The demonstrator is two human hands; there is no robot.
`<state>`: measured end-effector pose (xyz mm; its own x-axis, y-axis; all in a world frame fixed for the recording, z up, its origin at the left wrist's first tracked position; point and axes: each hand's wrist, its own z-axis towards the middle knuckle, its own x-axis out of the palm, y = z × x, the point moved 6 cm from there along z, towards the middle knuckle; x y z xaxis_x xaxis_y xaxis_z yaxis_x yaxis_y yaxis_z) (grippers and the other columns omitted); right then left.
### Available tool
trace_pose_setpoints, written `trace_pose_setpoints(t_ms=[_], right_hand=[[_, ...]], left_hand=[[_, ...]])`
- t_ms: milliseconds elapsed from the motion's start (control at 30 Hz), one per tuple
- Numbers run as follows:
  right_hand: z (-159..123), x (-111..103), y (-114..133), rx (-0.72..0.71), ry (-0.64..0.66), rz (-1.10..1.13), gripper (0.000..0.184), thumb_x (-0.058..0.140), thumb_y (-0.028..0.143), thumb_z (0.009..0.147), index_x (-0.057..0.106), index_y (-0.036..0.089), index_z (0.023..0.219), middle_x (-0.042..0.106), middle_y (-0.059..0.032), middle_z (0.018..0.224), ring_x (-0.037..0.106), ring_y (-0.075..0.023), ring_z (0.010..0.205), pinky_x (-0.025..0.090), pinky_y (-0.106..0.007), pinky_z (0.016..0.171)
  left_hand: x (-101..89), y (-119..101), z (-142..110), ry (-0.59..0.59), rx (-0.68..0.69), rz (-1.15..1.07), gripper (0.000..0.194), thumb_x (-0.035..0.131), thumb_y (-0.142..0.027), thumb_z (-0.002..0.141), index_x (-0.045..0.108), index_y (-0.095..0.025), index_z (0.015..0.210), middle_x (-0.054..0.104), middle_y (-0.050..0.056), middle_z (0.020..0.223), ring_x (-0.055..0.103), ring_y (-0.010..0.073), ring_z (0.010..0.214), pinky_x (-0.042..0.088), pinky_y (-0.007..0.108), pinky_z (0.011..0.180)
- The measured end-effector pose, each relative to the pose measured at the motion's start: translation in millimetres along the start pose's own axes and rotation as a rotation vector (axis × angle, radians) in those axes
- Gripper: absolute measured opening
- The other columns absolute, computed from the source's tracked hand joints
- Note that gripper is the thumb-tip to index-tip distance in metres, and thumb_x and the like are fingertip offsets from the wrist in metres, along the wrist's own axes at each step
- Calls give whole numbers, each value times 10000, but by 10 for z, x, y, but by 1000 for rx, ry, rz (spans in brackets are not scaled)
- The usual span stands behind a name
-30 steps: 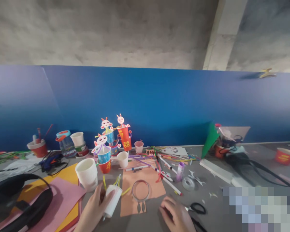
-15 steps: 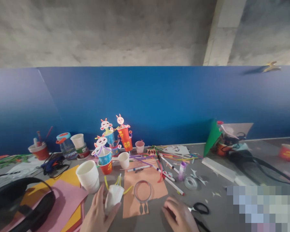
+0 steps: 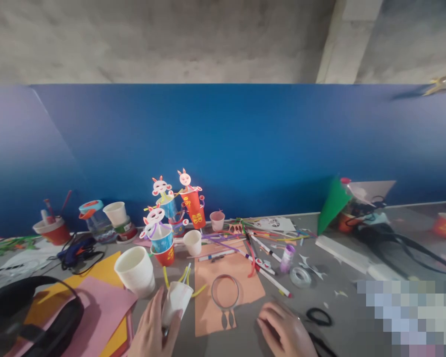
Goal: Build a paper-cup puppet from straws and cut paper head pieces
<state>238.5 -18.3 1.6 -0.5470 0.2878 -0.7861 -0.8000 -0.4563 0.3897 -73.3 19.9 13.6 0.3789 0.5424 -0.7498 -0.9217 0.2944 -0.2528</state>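
Observation:
Between the thumb and fingers of my left hand (image 3: 154, 325) is a small white paper cup (image 3: 177, 299), leaning to the right. Yellow pipe cleaners (image 3: 199, 290) and pale strips rise at its far side. My right hand (image 3: 282, 327) rests loosely curled on the table, with nothing visible in it. Black-handled scissors (image 3: 318, 316) lie by its right side, partly hidden. Between the hands is an orange paper sheet (image 3: 208, 317) with a round cut-out (image 3: 225, 292) and two leaf-shaped holes. A stack of larger white cups (image 3: 135, 270) stands just beyond my left hand.
Cup figures with rabbit faces (image 3: 163, 243) stand at the back, near a small cup (image 3: 192, 243). Markers (image 3: 275, 282), a glue stick (image 3: 287, 259) and a tape roll (image 3: 301, 276) lie right of centre. Headphones (image 3: 69, 322) cover coloured paper (image 3: 104, 300) at left. A blue partition (image 3: 223, 144) stands behind.
My left hand has shifted its grip and now reaches along the cup's left side. The cup has turned slightly. My right hand stays curled on the table, and the camera view has shifted.

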Motion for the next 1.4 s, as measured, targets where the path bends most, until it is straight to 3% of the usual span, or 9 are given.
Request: trace_pose_setpoints(t_ms=[267,433,633,800,900,1033,1233,1333,1400], right_hand=[[-35,-142,-28,-30,-17,-26,168,448,125,917,559,232,849,653,-30,810,661,-179,711,525,-257,648],[-167,-348,-225,-41,-98,-109,134,534,155,880,617,231,951,703,-70,940,696,-227,861,564,-294,745],[-298,-384,-375,46,8,-92,305,462,75,870,664,238,1030,705,-79,1014,688,-216,931,570,-290,795],[-311,-421,-423,86,55,-91,434,373,-4,829,688,229,1016,701,-83,994,685,-208,931,564,-288,796],[-353,-467,-512,70,37,-143,479,382,-34,752,695,229,1000,713,-73,985,694,-204,912,566,-278,782],[-446,-547,-637,66,-72,-248,411,418,15,772,703,226,980,731,-72,969,715,-213,867,575,-284,746],[-352,-903,-814,147,-235,-218,204,490,273,921,687,242,964,747,-77,945,719,-227,841,563,-307,754],[5,-1294,-1186,328,-355,-167,259,483,398,926,662,220,985,742,-101,992,707,-261,889,554,-370,803],[379,-1408,-1574,514,-277,-115,265,485,400,922,652,216,1013,725,-103,1077,703,-255,921,557,-366,814]], left_hand=[[-147,-135,80,-37,104,44,530,457,-411,946,384,-153,1402,632,194,1236,599,341,1134,503,464,888],[-303,-251,159,-69,183,3,459,517,-331,915,463,-202,1352,601,172,1288,566,328,1167,486,465,916],[-373,-815,369,126,442,-160,346,575,-206,868,575,-249,1212,689,89,1163,616,259,1114,512,361,929],[-17,-1332,414,515,564,-99,420,638,-187,806,597,-218,1222,671,91,1226,607,288,1133,501,415,956],[304,-1391,388,592,563,90,299,589,-138,848,658,-191,1134,718,99,1087,628,309,1100,473,478,981],[621,-1348,347,670,560,193,259,522,-47,879,706,-187,998,733,74,978,676,263,966,504,414,906],[549,-1327,463,636,471,124,306,452,-28,901,688,-195,1002,718,59,946,662,239,933,507,381,855],[501,-1344,491,642,427,71,311,467,-21,876,689,-193,1010,710,72,1038,644,259,1002,509,382,856],[530,-1370,451,648,425,39,306,500,-36,857,684,-194,1043,703,76,1074,635,272,1023,503,397,877]])
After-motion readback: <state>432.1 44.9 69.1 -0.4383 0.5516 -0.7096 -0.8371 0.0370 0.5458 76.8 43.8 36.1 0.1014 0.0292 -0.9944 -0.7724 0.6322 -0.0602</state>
